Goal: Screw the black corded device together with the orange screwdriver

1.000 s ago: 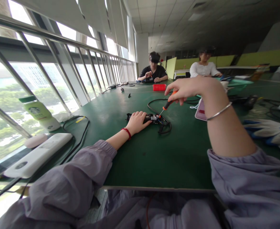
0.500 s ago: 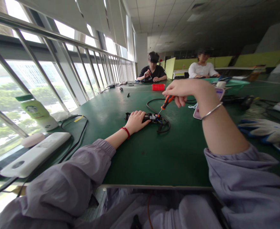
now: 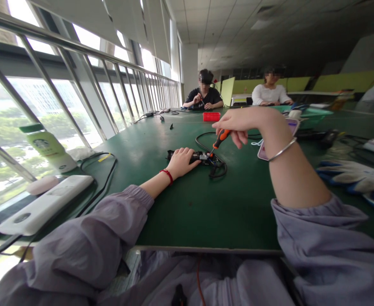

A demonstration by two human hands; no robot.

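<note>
My left hand (image 3: 182,162) is closed over a black elongated device (image 3: 195,157) with a cord, pressing it against the green table (image 3: 174,212). The right end of the device shows an opened part with small wires and a pale metallic piece. Above it, my right hand (image 3: 238,123) grips an orange and black screwdriver (image 3: 221,138) by its handle. The screwdriver slants down to the left, its tip at the exposed end of the device; exact contact is too small to make out. A black cable (image 3: 223,170) loops beside that end.
At left stand a green-capped bottle (image 3: 48,148) and a white power bank-like box (image 3: 46,206). A red tray (image 3: 211,116) lies ahead, a phone (image 3: 263,151) behind my right wrist, work gloves (image 3: 359,178) at right. Two people (image 3: 203,95) sit across the table.
The screwdriver has become somewhat steeper and its handle has dropped slightly, with my right hand shifting a little left. My left hand stays on the device. The view has shifted slightly.
</note>
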